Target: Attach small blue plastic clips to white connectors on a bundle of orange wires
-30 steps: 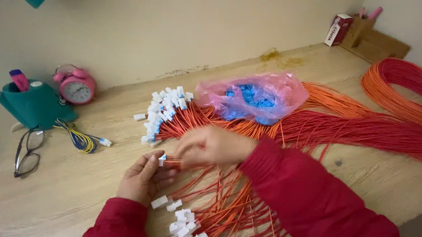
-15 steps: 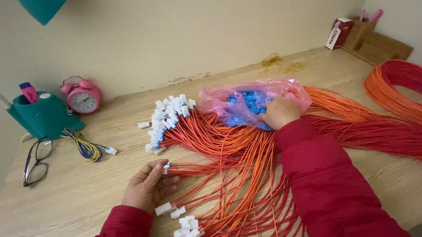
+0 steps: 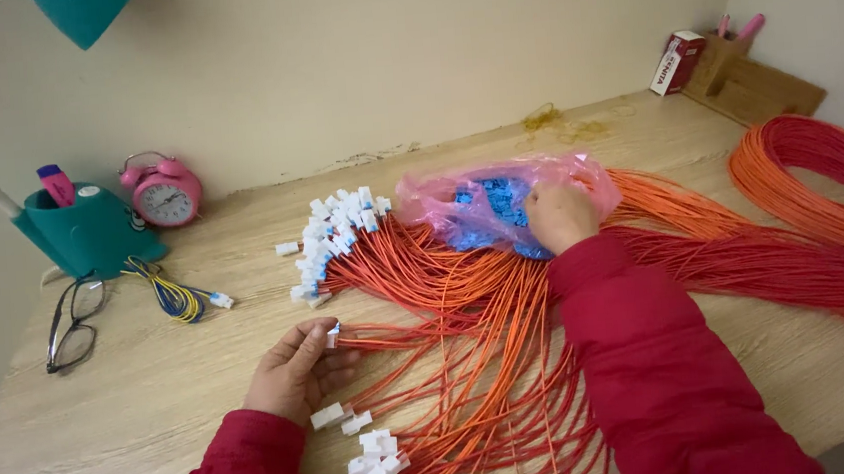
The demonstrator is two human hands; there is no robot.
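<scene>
Orange wires [image 3: 467, 304], a loose sheaf fanned across the wooden desk [image 3: 156, 428], running out from the pink plastic bag [image 3: 499, 196]. I take the bag as my landmark. The white connectors [image 3: 334, 236] crimped on one batch lie just left of the bag; a second clump of white connectors [image 3: 370, 467] lies well below it, near the desk's front edge.

My left hand [image 3: 297, 372], below and left of the bag, pinches one wire end between thumb and fingertips, its small connector showing at the thumb. The wire trails from that pinch back toward the bag, touching its neighbours.

My right hand [image 3: 561, 216] is inside the bag's mouth, fingers curled down among the blue pieces [image 3: 495, 206]. Whether it has closed on one I cannot tell; the fingertips are hidden.

Handling, as I judge it: each wire light, limp and springy, apt to tangle or drag others along. Best taken close behind the connector, where the hard plastic gives purchase. The blue pieces look small and light, easy to drop; the bag film is soft and will shift.

Further coils of orange-red wire [image 3: 819, 186] lie right of the bag. Far left of it: a pink alarm clock [image 3: 166, 192], a teal pen holder [image 3: 86, 233], spectacles [image 3: 73, 330].
</scene>
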